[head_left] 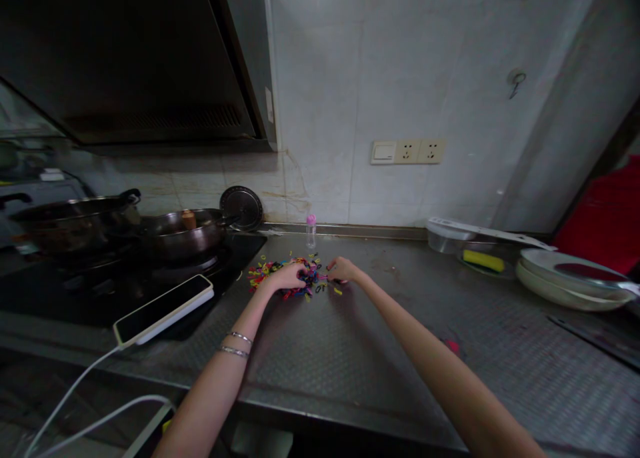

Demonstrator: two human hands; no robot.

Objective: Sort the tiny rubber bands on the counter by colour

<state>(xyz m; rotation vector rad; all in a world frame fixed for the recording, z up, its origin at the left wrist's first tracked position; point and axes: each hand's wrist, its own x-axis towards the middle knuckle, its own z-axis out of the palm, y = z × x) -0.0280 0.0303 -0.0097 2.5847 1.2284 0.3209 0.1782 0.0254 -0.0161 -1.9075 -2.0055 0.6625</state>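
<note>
A loose heap of small colourful elastic hair bands (263, 271) lies on the metal counter, with red, yellow, pink, blue and black ones among them. My left hand (290, 275), with two bracelets on the forearm, rests on the heap, its fingers curled round some of the bands. At the right edge of the heap, my right hand (343, 270) has its fingers bent and drawn together; what they pinch is too small to make out. A few stray bands lie between and below the hands. Just behind the heap stands a small clear bottle (311, 235) with a pink cap.
On the left, a phone (165, 309) with a white cable lies by the stove (30, 291), which bears two pans (185, 245). To the right are a clear tub (447, 237), a yellow sponge (483, 261), stacked bowls (565, 288) and a dark knife-like strip (590, 338). A tiled wall stands behind.
</note>
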